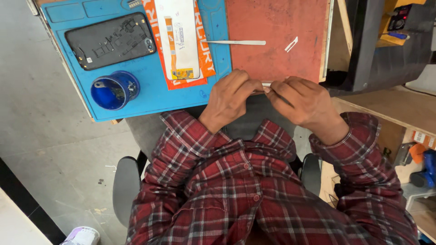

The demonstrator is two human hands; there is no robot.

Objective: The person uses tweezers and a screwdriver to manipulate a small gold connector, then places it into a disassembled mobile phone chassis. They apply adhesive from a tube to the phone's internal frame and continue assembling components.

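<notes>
Both hands, left hand (228,97) and right hand (303,100), pinch a thin pale strip (266,84) together; steady grip helps, tweezers (236,42) lying at twelve o'clock on the tabletop (277,27).

The person wears a long-sleeved button-up shirt (254,190) in a red plaid crossed by dark navy and thin white lines. Small red buttons run down its front placket. The cuffs end at the wrists, leaving the left hand (229,97) and the right hand (302,102) bare. Grey trousers (254,120) show at the lap, beyond the shirt.
</notes>
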